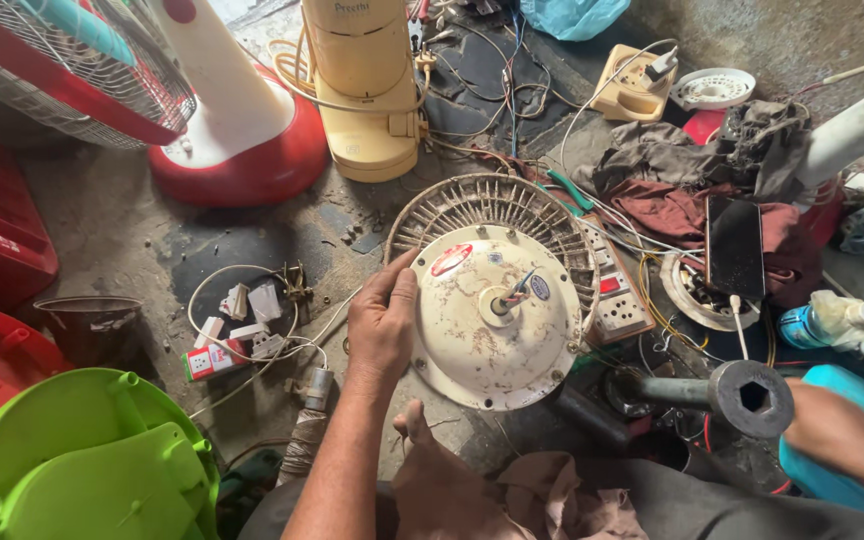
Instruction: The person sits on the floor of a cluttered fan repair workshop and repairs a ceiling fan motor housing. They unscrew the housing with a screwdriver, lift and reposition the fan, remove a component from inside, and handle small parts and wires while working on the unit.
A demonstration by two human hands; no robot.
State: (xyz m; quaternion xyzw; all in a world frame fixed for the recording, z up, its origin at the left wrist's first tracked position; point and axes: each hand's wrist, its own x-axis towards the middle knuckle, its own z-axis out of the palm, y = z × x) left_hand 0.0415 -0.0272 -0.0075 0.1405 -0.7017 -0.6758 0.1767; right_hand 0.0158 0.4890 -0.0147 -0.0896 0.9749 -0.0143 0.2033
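Nearest the person, a rag (512, 495) lay over the lap. A green tub (82, 460) sat at the near left.

The left hand (382, 325) lay flat on the left edge of a round cream motor cover (497, 315). Its fingers were spread and rested on the rim, not closed around it. The cover sat on the floor in the middle, with a short shaft (512, 295) sticking up from its centre.

The right hand (837, 435) was at the near right, over something blue (837, 470). Only part of the hand showed, so how it was held could not be told. Just left of it was a big socket tool (742, 395) with a six-sided hole.

A white wire (242, 325) and small boxes lay left of the cover. A switch board (614, 290) touched its right side. A fan grille (492, 205) lay just behind it.

Farther right, a phone (734, 245) rested on dark red cloth (672, 215). At the back stood a cream mixer base (367, 90) and a red and white fan (212, 100). Tangled wires crowded the floor between them.
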